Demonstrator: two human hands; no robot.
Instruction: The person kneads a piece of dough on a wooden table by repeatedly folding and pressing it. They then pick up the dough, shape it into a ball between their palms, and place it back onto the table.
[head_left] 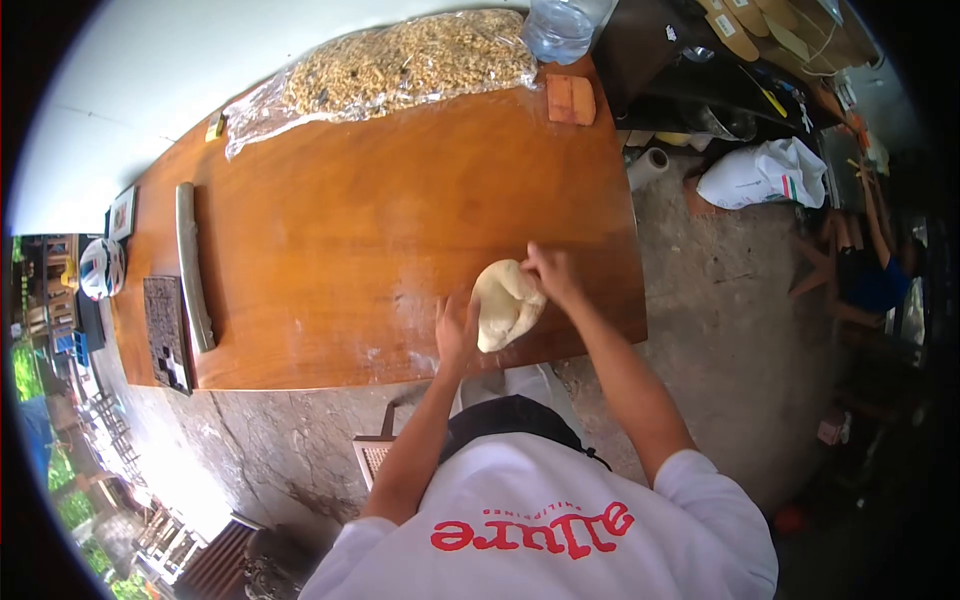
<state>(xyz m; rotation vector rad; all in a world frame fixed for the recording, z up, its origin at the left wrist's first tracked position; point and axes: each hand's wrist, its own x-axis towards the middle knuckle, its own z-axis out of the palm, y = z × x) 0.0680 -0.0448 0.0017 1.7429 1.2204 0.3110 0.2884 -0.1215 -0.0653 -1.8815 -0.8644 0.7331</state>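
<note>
A pale, rounded lump of dough [508,308] with a fold in its surface lies near the front edge of the brown wooden table [330,220]. At its left side is my left hand [456,328], fingers apart and pointing away from me, with nothing in its grasp. My right hand [549,272] is at the dough's upper right edge, its fingers closed on that edge. White powdery marks show on the wood around the dough.
A long pale roll [193,268] and a dark carved board [167,333] lie at the table's left. At the back are a bag of brown pieces [410,62], a water bottle [560,32] and a wooden block [571,100]. Another person [872,278] is far right.
</note>
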